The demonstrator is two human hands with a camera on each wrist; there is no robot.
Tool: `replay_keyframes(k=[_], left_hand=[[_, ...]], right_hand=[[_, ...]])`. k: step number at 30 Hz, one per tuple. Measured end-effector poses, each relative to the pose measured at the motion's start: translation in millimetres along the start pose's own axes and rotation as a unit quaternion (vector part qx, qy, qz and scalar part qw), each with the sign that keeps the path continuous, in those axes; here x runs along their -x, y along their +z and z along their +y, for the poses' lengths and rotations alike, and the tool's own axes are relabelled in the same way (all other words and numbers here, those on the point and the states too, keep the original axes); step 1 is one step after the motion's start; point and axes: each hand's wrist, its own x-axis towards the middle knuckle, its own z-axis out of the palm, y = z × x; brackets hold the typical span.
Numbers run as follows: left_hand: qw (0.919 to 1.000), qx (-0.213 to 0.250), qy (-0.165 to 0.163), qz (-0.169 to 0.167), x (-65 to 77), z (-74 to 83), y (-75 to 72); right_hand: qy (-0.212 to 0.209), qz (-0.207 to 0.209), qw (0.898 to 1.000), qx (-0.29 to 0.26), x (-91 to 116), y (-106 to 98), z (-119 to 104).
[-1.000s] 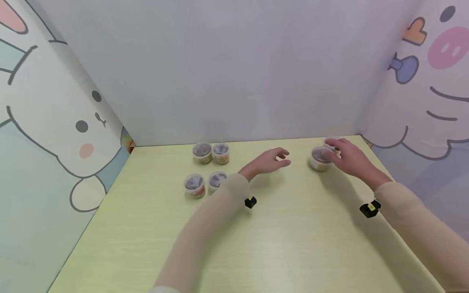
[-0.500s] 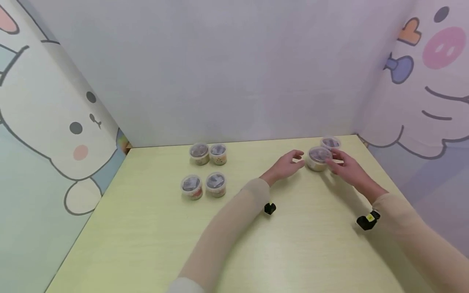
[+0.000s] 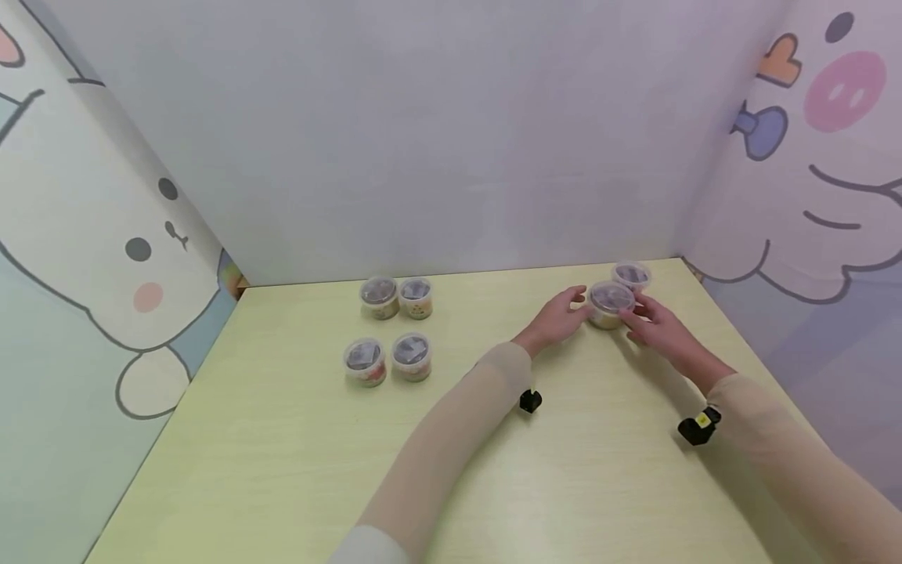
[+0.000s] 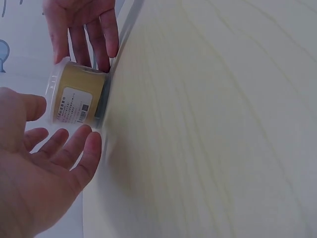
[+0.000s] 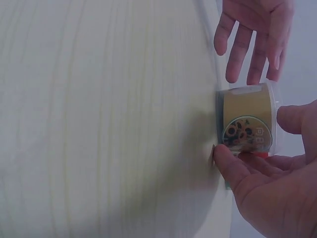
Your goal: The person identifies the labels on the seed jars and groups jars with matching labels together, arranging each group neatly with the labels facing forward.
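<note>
A round clear-lidded plastic tub (image 3: 610, 305) with a tan band stands on the table at the back right. In the left wrist view its side shows a white label with print; in the right wrist view the tub (image 5: 246, 119) bears a round picture. My right hand (image 3: 662, 333) is at its right side, thumb by the lid rim and fingers loosely extended along the wall, seemingly touching. My left hand (image 3: 557, 317) stands at the left side, fingers apart and slightly bent; in the left wrist view the left hand (image 4: 44, 163) shows a small gap to the tub.
A smaller lidded tub (image 3: 632, 274) stands just behind, to the right. Toward the left are several more: two at the back, a wide tub (image 3: 380, 297) and a narrow tub (image 3: 416, 298), with a front-left tub (image 3: 365, 362) and its neighbour tub (image 3: 412, 356). A pale wall (image 3: 451, 157) closes the table's back.
My left hand has moved right, up to the tub's left side. My right hand has drawn back from over the tubs, uncovering the rear one, to the front tub's right side.
</note>
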Motion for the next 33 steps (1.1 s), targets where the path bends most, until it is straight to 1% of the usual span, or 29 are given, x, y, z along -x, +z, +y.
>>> replay_keyframes(k=[6, 11, 16, 26, 30, 33], left_hand=[[0.9999, 0.015, 0.002, 0.007, -1.0, -2.0, 4.2], [0.9995, 0.028, -0.006, 0.012, 1.2, -0.4, 5.9], [0.9994, 0.028, -0.013, 0.012, 2.1, 1.6, 5.5], [0.9994, 0.034, -0.006, 0.006, 1.5, -2.3, 6.6], [0.9994, 0.032, -0.005, 0.009, 0.9, -4.0, 8.2], [0.9994, 0.031, -0.005, 0.014, 0.0, -4.4, 9.0]], right_hand=[[-0.008, -0.011, 1.000, -0.028, 3.0, 0.4, 2.7], [-0.006, -0.021, 1.000, -0.020, 4.5, -0.6, 4.1], [-0.003, -0.021, 1.000, -0.012, 1.7, -0.9, 5.1], [0.010, -0.010, 1.000, -0.021, 0.8, 0.2, 3.3], [0.012, -0.011, 1.000, -0.019, 2.2, 0.7, 2.0], [0.011, -0.014, 0.999, -0.033, 2.1, 0.8, 0.1]])
